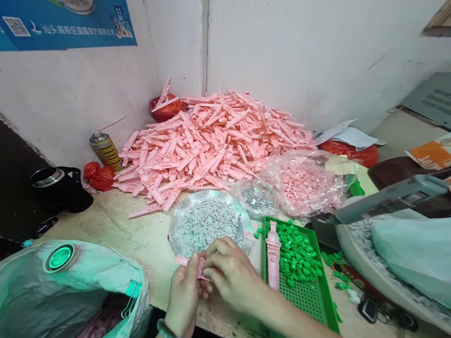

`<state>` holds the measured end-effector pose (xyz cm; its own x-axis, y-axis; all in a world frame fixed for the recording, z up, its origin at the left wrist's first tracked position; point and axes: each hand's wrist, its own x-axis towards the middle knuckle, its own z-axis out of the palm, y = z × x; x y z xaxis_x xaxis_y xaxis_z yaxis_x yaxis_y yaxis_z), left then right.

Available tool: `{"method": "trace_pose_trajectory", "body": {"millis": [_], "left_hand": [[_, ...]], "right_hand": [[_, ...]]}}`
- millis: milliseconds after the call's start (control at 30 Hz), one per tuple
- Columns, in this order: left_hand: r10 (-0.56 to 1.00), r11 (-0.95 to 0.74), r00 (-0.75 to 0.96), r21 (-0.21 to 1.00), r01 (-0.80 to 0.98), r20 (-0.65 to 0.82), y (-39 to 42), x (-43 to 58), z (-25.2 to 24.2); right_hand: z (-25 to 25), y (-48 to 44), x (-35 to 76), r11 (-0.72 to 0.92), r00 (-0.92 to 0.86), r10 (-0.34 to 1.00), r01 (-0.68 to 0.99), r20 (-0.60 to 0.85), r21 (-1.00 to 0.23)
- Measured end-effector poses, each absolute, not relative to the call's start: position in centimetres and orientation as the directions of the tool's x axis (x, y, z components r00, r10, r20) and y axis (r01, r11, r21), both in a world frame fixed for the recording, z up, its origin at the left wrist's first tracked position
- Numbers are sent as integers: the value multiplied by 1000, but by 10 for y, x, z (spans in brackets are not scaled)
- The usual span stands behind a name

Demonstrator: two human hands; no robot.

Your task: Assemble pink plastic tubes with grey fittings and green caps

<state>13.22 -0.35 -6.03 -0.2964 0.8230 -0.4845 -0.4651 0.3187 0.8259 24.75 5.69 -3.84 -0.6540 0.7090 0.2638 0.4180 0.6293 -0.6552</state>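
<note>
My left hand [183, 299] is closed around a small pink plastic piece [182, 261], with the thumb on top. At the right end of the same piece, the fingers of my right hand [230, 272] are pinched together and partly cover it. Just beyond both hands lies a round clear bag [202, 221] of small pale grey parts and thin metal pins. To the right, a green perforated tray [310, 301] holds small green plastic parts [297, 256]. A long pink plastic piece [273, 255] lies along the tray's left side.
A large heap of pink pieces [212, 145] fills the back of the table. Beside it are bags of metal pins [257, 198] and small pink parts [302, 184]. A spray can [105, 150] and black flask [60, 189] stand left; an open sack [113, 265] is front left.
</note>
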Motion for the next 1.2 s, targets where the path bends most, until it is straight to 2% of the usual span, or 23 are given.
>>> {"method": "trace_pose_trajectory", "body": {"millis": [67, 167, 233, 333, 433, 567, 667, 833, 933, 1000, 1067, 1133, 1200], "left_hand": [[803, 339, -291, 799, -497, -521, -3, 131, -58], [816, 351, -234, 775, -526, -528, 1, 132, -54], [839, 348, -194, 775, -527, -508, 3, 134, -53], [849, 328, -206, 792, -515, -486, 7, 135, -52], [840, 336, -213, 786, -519, -500, 9, 135, -54], [856, 345, -200, 815, -465, -477, 11, 141, -57], [862, 355, -197, 833, -424, -467, 11, 147, -60], [847, 362, -242, 847, -390, -473, 7, 153, -61], [825, 345, -295, 842, -415, -483, 5, 148, -60], [818, 314, -329, 846, -431, -472, 4, 142, -60], [820, 303, -334, 847, -437, -465, 4, 138, -59], [826, 308, -316, 842, -442, -467, 5, 136, -57], [830, 317, -297, 837, -447, -473, 6, 138, -55]], "right_hand": [[-42, 80, 247, 561, -602, 772, 497, 202, -662], [-50, 114, 246, 513, -496, 848, 677, 187, -528], [-53, 122, 247, 521, -497, 847, 705, 190, -481], [-48, 107, 255, 542, -507, 834, 677, 217, -498], [-41, 76, 267, 630, -567, 767, 577, 300, -520], [-38, 48, 277, 784, -648, 618, 465, 445, -411], [-39, 42, 280, 817, -637, 577, 460, 512, -348], [-35, 31, 277, 846, -691, 524, 492, 498, -206], [-33, 19, 274, 853, -705, 515, 476, 488, -213], [-32, 16, 273, 859, -705, 510, 438, 493, -264], [-33, 25, 273, 832, -694, 552, 421, 461, -362], [-36, 48, 274, 715, -635, 692, 542, 343, -441], [-42, 79, 273, 551, -518, 832, 734, 199, -397]]}}
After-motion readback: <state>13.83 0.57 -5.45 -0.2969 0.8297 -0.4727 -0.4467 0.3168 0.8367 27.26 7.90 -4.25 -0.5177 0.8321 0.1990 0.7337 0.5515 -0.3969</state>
